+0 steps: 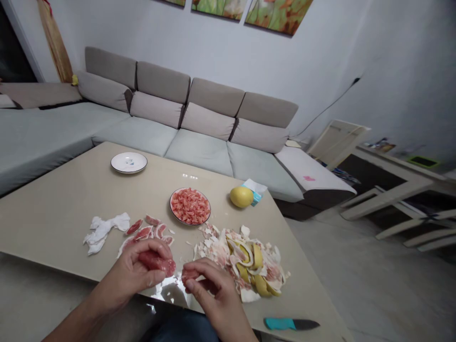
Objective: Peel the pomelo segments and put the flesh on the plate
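Nearest: knife (281,324), flat on the table (67,204), in neither hand. Left hand (137,268): grip wrapped round a red fruit segment (169,267). Right hand (217,287): narrow fingertip grip on a smaller red piece (189,274), just apart from the left's. I read the step as 1 of breaking flesh free by hand; the next move calls for a light pinch, since I expect soft pulp to crush. Beyond: peel heap (257,256) on the right, loose segments (144,232) left. Then pulp plate (190,206), whole yellow fruit (241,196); farthest, 1 white plate (121,164).
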`<state>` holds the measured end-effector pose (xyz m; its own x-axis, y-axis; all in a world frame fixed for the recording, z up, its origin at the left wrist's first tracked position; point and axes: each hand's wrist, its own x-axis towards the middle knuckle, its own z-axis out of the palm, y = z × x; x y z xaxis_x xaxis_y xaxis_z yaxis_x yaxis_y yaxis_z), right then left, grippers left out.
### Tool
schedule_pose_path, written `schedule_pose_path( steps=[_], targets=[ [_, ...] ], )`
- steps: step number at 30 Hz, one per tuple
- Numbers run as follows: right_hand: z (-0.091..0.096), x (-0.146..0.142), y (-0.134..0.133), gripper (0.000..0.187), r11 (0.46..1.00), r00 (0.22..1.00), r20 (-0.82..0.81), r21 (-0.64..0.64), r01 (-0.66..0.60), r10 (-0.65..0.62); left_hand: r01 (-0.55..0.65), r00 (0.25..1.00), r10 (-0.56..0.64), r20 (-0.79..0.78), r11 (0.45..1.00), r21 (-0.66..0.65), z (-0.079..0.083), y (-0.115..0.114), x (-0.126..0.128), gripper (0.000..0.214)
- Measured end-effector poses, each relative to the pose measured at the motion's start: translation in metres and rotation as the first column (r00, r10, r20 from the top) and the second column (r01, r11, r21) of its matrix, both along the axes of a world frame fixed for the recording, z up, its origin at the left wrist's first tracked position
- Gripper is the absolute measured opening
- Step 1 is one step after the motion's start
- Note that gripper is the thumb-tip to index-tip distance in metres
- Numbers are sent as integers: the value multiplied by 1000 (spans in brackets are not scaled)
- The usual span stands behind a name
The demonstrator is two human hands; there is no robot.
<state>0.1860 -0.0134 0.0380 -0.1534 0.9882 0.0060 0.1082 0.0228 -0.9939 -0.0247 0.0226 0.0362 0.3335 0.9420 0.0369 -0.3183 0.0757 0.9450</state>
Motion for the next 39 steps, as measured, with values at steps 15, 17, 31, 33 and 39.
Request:
schedule_pose_path(
  steps=[15,17,31,33,39],
  targets=[
    [-7,5,-7,20,946,980,151,314,79,-132,-24,911,123,-394,969,246,-17,-19,28,5],
    [-8,6,-9,21,932,972,181,355,77,-150,0,844,267,-465,867,498,-12,-20,25,16],
    [-7,2,-9,34,859,949,253,511,32,-186,342,651,408,-640,595,728,9,-17,18,26],
    [-6,1,-9,34,857,947,265,515,19,-181,330,648,440,-622,574,750,10,-17,19,25],
    [0,-1,-10,31,859,941,297,512,-15,-161,355,628,469,-621,538,765,9,-15,23,23]
  ],
)
